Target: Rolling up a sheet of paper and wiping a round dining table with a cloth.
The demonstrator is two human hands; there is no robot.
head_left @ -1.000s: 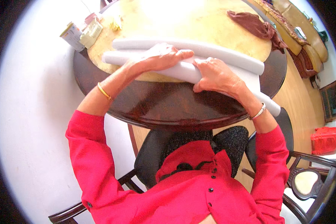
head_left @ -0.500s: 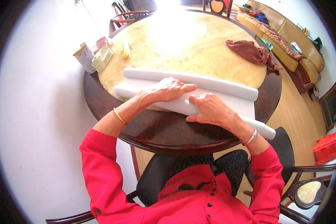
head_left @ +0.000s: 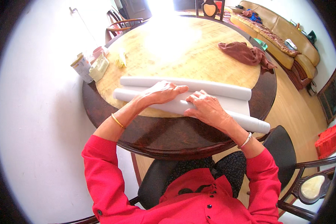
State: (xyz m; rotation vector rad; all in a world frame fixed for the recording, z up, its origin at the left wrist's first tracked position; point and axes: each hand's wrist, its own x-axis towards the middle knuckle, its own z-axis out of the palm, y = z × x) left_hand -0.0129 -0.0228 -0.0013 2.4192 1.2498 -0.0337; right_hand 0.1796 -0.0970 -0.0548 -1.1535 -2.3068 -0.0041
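My right hand (head_left: 208, 109) now curls tighter on the near roll (head_left: 173, 107); my left hand (head_left: 161, 92) rests over it, grip hidden. Beyond them, the far roll (head_left: 212, 87) stays wound.

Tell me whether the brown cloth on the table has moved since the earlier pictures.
No. Judged against the round table, the brown cloth keeps its place at the far right, shifting neither left nor right.
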